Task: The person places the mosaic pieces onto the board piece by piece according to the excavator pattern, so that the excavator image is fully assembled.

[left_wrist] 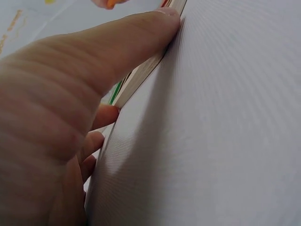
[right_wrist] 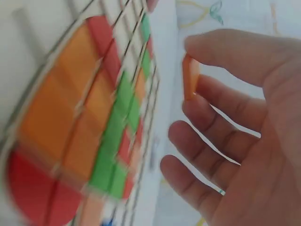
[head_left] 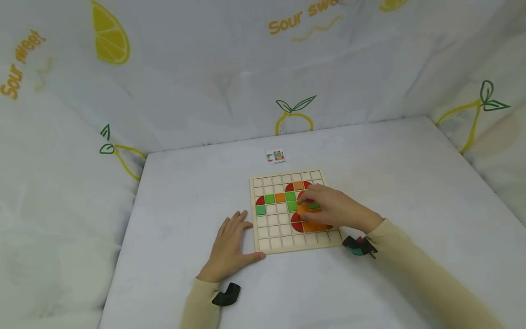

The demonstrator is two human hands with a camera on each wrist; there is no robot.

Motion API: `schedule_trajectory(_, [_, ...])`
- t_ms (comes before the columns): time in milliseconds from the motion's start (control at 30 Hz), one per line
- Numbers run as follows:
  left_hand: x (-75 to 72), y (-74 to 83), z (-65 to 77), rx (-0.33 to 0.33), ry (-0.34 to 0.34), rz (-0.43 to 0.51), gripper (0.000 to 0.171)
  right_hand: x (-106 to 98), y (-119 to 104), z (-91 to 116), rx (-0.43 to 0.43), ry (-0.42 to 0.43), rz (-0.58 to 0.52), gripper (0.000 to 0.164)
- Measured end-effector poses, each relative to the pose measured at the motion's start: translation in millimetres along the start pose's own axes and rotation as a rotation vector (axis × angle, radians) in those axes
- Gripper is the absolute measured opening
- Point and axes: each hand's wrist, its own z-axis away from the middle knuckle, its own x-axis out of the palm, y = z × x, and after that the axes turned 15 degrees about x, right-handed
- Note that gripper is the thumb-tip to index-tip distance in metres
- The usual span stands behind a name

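Observation:
A wooden grid board (head_left: 274, 231) lies on the table, partly filled with red, green and orange tiles. In the right wrist view, my right hand (right_wrist: 235, 108) pinches a small orange tile (right_wrist: 190, 77) between thumb and fingers, apart from the board. From the head, that right hand (head_left: 334, 208) is over the board's right half and hides some tiles. My left hand (head_left: 230, 251) rests beside the board's near left corner, fingers spread. Its thumb (left_wrist: 136, 37) touches the board's edge, and the forefinger meets the left side.
Behind the board lies a small printed card (head_left: 275, 156) with a coloured pattern. A dark band (head_left: 227, 294) is on the left wrist and another (head_left: 358, 246) on the right. White cloth with lemon prints (head_left: 111, 34) surrounds the white table (head_left: 185, 201).

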Motion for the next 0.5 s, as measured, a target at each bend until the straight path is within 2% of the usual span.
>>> schedule_trajectory(133, [-2.3, -0.5, -0.5, -0.001, 0.004, -0.004, 0.078, 6, -28, -19, -0.127, -0.005, 0.065, 0.022])
schedule_trajectory(200, [-2.7, -0.9, -1.7, -0.004, 0.004, 0.004, 0.079, 11, -37, -28, -0.162, 0.002, 0.104, 0.022])
schedule_trajectory(333, [-1.9, -1.7, -2.5, -0.016, -0.021, 0.006, 0.079, 23, -51, -45, -0.191, 0.001, 0.174, 0.025])
schedule_trajectory(500, [-3.9, -2.7, 1.9, -0.002, -0.029, -0.006, 0.079, 41, -65, -59, -0.196, -0.024, 0.200, 0.029])
